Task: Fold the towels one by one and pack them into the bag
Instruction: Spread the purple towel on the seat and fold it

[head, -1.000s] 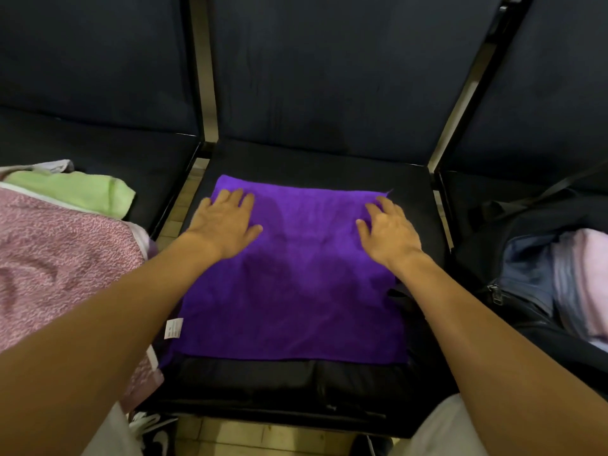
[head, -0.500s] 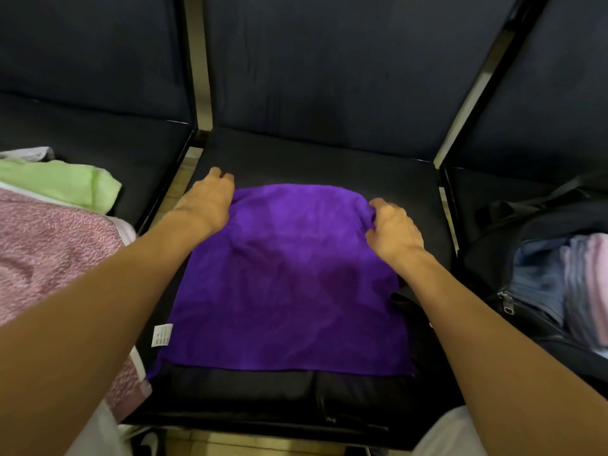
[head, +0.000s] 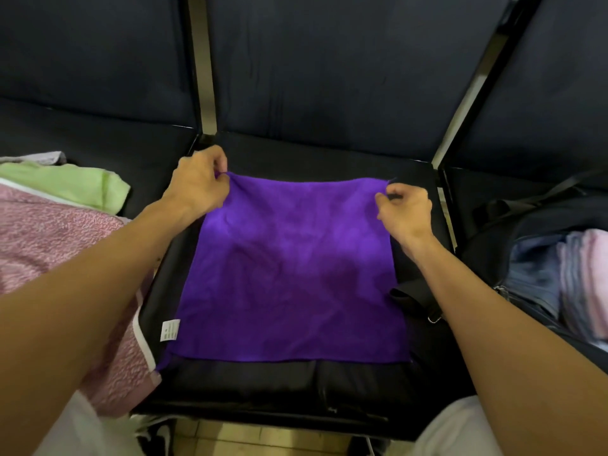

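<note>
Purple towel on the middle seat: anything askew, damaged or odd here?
Nothing stands out. The purple towel lies flat and fairly square on the seat. The left hand and right hand each pinch a far corner. Its white tag sticks out at the near left edge, which is normal.

bag [head: 539, 225] cut by right edge – pink cloth [head: 49, 245] by left.
</note>
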{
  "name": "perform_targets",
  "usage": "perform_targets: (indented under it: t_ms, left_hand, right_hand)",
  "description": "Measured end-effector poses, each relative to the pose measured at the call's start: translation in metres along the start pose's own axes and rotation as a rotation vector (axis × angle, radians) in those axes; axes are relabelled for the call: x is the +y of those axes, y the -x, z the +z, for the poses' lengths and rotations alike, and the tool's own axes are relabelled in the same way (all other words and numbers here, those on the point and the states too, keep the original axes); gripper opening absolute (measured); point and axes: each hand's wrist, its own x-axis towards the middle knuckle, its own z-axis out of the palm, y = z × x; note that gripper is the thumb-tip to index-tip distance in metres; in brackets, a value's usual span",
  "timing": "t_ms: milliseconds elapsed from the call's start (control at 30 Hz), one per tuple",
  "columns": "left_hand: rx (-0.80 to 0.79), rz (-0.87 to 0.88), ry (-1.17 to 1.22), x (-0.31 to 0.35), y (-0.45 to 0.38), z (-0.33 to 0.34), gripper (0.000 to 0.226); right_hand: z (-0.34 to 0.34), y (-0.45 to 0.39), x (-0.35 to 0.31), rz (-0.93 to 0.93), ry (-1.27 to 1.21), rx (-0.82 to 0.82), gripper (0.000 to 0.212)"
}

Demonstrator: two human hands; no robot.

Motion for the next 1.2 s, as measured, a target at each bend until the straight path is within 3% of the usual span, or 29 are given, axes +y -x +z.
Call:
perform_targets:
  t_ms: [133, 333, 467, 633, 767, 933, 1200]
  left_hand:
    - [0.027, 0.010, 0.134, 0.004, 0.006, -0.010, 0.009]
    - [0.037, 0.088, 0.118, 0.000, 0.022, -0.026, 0.007]
    - [0.077, 0.156, 0.142, -0.007, 0.040, -0.038, 0.008]
    - [0.044, 0.202, 0.076, -0.007, 0.067, -0.048, 0.010]
    - [-0.117, 0.208, -0.030, -0.016, 0.089, -0.047, 0.016]
    - [-0.163, 0.140, -0.025, -0.025, 0.109, -0.048, 0.016]
    - [-0.234, 0.148, 0.001, -0.034, 0.134, -0.037, 0.015]
  right_hand:
    - [-0.007, 0.004, -0.007, 0.144, -0.281, -0.057, 0.016]
    - [-0.034, 0.017, -0.008, 0.239, -0.518, -0.245, 0.009]
    - [-0.054, 0.028, -0.001, 0.267, -0.602, -0.237, 0.017]
    - [-0.076, 0.047, 0.012, 0.230, -0.469, -0.354, 0.006]
    - [-0.085, 0.063, 0.019, 0.256, -0.283, -0.514, 0.010]
    - [-0.091, 0.083, 0.024, 0.258, -0.085, -0.651, 0.014]
    - [-0.074, 0.101, 0.032, 0.236, 0.096, -0.664, 0.007]
